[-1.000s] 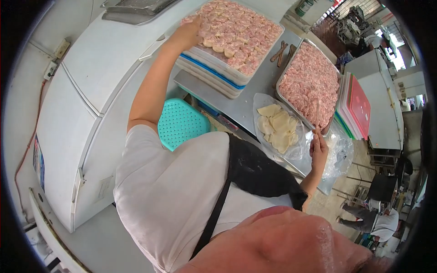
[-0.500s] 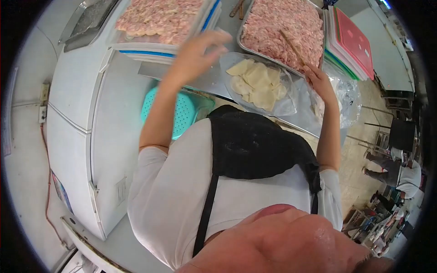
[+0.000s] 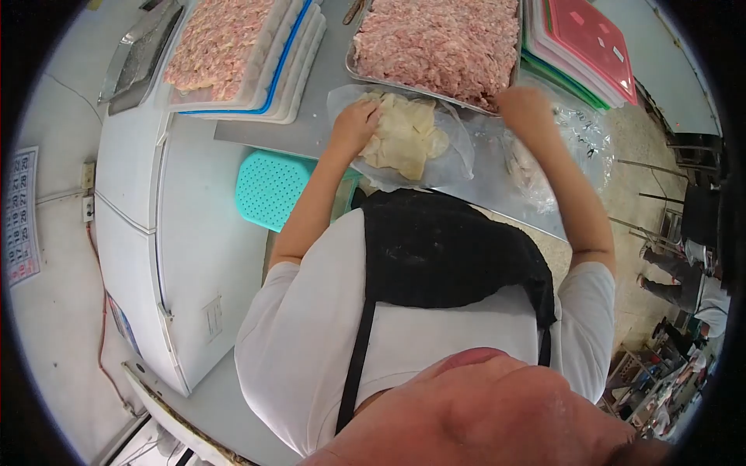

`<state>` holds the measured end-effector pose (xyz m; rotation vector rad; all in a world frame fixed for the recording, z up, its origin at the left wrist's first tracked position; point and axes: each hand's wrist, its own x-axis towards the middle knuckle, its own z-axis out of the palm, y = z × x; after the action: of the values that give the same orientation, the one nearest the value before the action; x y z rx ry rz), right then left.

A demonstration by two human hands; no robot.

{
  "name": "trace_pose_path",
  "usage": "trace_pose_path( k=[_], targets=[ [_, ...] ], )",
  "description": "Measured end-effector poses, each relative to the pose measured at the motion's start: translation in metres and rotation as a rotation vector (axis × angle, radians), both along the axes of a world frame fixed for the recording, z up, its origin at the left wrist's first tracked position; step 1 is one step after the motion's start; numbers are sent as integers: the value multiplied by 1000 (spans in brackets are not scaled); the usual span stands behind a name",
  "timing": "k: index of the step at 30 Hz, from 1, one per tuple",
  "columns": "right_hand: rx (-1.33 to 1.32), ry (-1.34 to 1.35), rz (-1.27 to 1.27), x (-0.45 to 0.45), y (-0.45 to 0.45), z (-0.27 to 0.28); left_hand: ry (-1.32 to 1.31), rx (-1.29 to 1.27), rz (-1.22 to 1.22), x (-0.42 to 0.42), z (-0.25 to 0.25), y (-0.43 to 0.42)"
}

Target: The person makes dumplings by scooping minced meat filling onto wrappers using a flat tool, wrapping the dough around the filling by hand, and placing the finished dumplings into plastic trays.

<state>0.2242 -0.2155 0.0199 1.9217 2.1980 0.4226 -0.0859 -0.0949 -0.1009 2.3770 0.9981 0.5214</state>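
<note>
My left hand (image 3: 356, 126) is at the left edge of a loose pile of pale, thin dough wrappers (image 3: 408, 136), its fingers curled and closed on a wrapper's edge. The pile lies on a clear plastic bag (image 3: 458, 155). My right hand (image 3: 524, 109) is a closed, slightly blurred fist at the near right corner of a metal tray of minced meat (image 3: 439, 46). The wooden stick it gripped a moment ago is hidden now, behind the fist or in the meat.
Stacked plastic containers (image 3: 291, 85) of filled dumplings stand left. Coloured lids (image 3: 587, 46) are stacked right of the tray, with a crumpled plastic bag (image 3: 571, 155) nearer. A turquoise perforated basket (image 3: 272, 190) sits below the table edge. Another person (image 3: 684, 279) stands far right.
My left hand has come down from beside the containers onto the wrappers. My right hand has shifted to the tray's corner, and the stick has gone from sight. The view has shifted too.
</note>
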Motion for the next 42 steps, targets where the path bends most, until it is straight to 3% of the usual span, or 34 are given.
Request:
trace_pose_path(
  k=[3,6,9,12,15,18,21,24,27,30,33,36,39,42],
  targets=[
    [-42,26,9,-2,-17,-6,-145,-55,54,14,25,-37],
    [-65,28,-39,27,-14,47,-72,423,-46,22,32,-54],
    [90,33,-47,35,-5,65,23,247,-80,35,18,-58],
    [230,69,147,39,20,-9,80,266,21,64,25,-61],
    [112,109,116,-4,3,-1,48,433,75,81,12,-52],
    [62,138,199,14,-12,-12,7,346,-33,72,22,-47],
    [-50,58,87,29,-10,30,-7,510,-43,51,21,-48],
    [123,32,128,40,6,25,-48,398,-86,32,29,-56],
    [63,101,72,19,2,-7,1,219,-302,12,31,-64],
    [-50,170,18,-4,-14,-1,-36,112,-475,1,16,-61],
    [-118,313,-196,-2,-19,1,-41,178,-513,6,1,-47],
    [-94,443,-285,4,-18,9,-148,-32,-471,9,2,-34],
    [-124,411,-282,0,-6,14,-329,-614,-190,7,31,-24],
    [-227,313,-341,-27,5,14,-959,-1445,-149,13,11,10]
  ],
)
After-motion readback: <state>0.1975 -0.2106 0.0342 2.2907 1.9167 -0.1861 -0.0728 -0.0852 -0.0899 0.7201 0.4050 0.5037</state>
